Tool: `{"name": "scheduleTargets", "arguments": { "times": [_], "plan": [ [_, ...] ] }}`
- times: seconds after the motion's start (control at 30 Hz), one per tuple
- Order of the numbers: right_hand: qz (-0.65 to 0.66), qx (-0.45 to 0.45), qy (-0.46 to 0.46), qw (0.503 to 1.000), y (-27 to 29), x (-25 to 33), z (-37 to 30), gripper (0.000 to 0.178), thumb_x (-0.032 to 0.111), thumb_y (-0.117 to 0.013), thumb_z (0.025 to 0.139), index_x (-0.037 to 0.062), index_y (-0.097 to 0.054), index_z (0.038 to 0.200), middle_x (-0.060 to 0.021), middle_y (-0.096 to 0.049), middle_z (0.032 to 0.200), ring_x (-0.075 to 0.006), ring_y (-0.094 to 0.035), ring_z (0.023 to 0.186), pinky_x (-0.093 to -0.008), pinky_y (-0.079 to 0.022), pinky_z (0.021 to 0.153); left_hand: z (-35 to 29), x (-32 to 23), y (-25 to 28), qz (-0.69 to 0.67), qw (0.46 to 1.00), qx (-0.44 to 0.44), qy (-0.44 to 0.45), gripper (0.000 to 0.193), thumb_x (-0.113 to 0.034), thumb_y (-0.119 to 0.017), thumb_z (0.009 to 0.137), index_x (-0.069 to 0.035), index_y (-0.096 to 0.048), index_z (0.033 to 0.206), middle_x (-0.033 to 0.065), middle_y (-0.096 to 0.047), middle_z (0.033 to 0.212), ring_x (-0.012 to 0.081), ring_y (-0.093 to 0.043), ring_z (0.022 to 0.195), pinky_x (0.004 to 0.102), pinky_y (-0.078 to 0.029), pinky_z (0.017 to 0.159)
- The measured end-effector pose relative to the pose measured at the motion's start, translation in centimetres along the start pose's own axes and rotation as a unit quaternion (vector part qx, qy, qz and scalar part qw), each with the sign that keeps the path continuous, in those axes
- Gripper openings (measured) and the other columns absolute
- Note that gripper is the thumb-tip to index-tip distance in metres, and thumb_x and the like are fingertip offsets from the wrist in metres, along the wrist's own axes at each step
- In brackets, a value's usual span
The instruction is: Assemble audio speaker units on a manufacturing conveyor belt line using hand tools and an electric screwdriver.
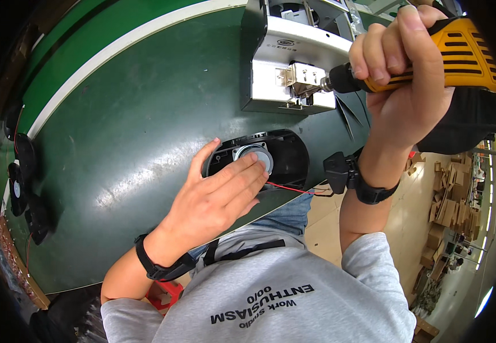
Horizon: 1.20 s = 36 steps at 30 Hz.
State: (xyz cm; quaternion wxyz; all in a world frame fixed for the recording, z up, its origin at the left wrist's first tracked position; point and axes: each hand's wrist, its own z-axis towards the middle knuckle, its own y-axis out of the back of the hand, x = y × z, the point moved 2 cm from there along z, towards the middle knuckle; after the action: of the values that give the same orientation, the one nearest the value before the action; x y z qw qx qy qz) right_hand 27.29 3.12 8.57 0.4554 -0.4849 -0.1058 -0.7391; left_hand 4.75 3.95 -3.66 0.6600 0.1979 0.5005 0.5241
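My left hand (pixel 216 191) lies with fingers stretched and spread over a small round speaker (pixel 265 158). The speaker sits in an open black plastic housing (pixel 291 157) near the table's front edge. A red wire (pixel 294 187) leads from the housing toward the right. My right hand (pixel 405 63) is wrapped round a yellow and black electric screwdriver (pixel 459 54), held level with its tip pointing left. That tip meets the metal outlet block (pixel 307 77) on the front of a silver screw feeder (pixel 299 43). Whether a screw is on the bit, I cannot tell.
Several black speaker housings (pixel 28 166) with wires stand at the green table's (pixel 145 126) far left edge. A white strip (pixel 82 80) runs along the table's back. Stacked cardboard (pixel 448 206) lies on the floor at right. Each wrist wears a black strap.
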Motion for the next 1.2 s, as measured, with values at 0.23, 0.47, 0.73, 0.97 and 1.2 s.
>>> {"name": "scheduleTargets", "arguments": {
  "times": [0.23,0.47,0.73,0.97,1.2],
  "plan": [
    [-0.027,0.084,-0.026,0.996,1.4,-0.8,0.4,0.012,0.008,-0.054,0.101,0.0063,-0.045,0.109,0.0009,-0.034,0.052,-0.0111,-0.033,0.036,-0.0298,-0.040,0.038,0.1,-0.2,0.1,-0.008,1.000,-0.007,0.010,0.046,-0.018,-0.088,0.072,-0.007,-0.075,0.115,0.0038,-0.072,0.117,0.0199,-0.066,0.123,0.0589,-0.040,0.113],
    [-0.021,0.081,-0.001,0.997,0.0,0.0,-0.2,0.012,0.007,-0.053,0.101,0.0048,-0.045,0.109,0.0014,-0.032,0.052,-0.0103,-0.032,0.036,-0.0295,-0.039,0.037,0.0,-0.1,0.0,-0.006,1.000,-0.013,0.000,0.050,-0.016,-0.087,0.070,-0.005,-0.075,0.117,0.0051,-0.072,0.117,0.0222,-0.066,0.122,0.0574,-0.043,0.109],
    [-0.029,0.210,0.055,0.976,1.4,0.3,-0.2,0.037,0.009,-0.053,0.102,-0.0066,-0.050,0.135,-0.0014,-0.040,0.067,-0.0111,-0.041,0.053,-0.0308,-0.040,0.053,-0.2,-0.2,-0.1,-0.007,1.000,-0.022,-0.004,0.049,-0.015,-0.087,0.070,-0.004,-0.075,0.116,0.0056,-0.072,0.118,0.0232,-0.066,0.123,0.0565,-0.044,0.108],
    [-0.001,0.179,0.077,0.981,1.7,0.4,0.0,0.039,0.010,-0.050,0.102,-0.0059,-0.048,0.137,-0.0012,-0.036,0.065,-0.0097,-0.036,0.051,-0.0307,-0.039,0.050,-0.1,-0.1,-0.1,-0.005,1.000,-0.014,-0.010,0.048,-0.015,-0.087,0.070,-0.003,-0.075,0.115,0.0055,-0.072,0.116,0.0232,-0.066,0.123,0.0562,-0.043,0.108],
    [-0.026,0.174,0.079,0.981,1.6,0.1,-0.4,0.036,0.010,-0.051,0.101,-0.0048,-0.048,0.134,-0.0016,-0.035,0.064,-0.0109,-0.036,0.049,-0.0311,-0.040,0.050,0.0,-0.1,-0.1,-0.015,1.000,-0.015,0.000,0.048,-0.015,-0.087,0.070,-0.003,-0.075,0.115,0.0058,-0.072,0.116,0.0235,-0.066,0.123,0.0557,-0.044,0.107]
  ]
}}
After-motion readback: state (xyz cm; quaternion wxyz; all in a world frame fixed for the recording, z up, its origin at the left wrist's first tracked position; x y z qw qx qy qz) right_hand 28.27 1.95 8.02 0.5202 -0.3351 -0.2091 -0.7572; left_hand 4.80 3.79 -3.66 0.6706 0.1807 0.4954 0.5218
